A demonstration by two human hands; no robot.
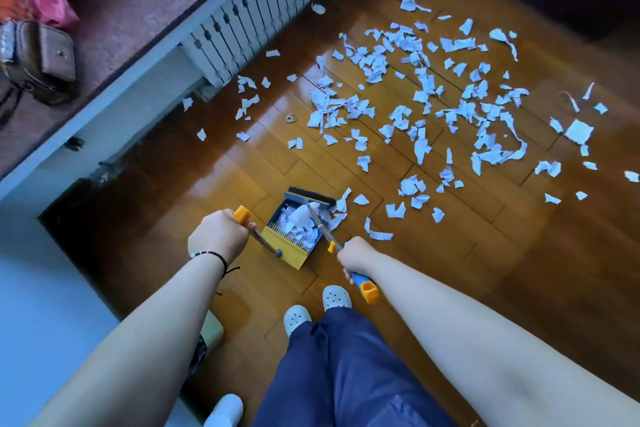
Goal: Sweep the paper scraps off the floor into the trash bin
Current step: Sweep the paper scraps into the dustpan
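Sweeping torn white paper scraps [415, 94] into the yellow-and-blue plastic dustpan [294, 232] at lower centre.

The left hand [218, 236] is clenched round the dustpan's orange-capped handle; the right hand [356, 255] grips the long metal broom [320, 218] shaft. Best keep the pan's lip flat on the wooden floor and draw short strokes toward it (most scraps lie spread across the upper right). The pan's long axis runs lower left to upper right, its mouth toward the scraps.

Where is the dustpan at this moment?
In the head view the dustpan sits on the wooden floor at lower centre, between the two hands, just ahead of the white shoes, with the broom head at its mouth.
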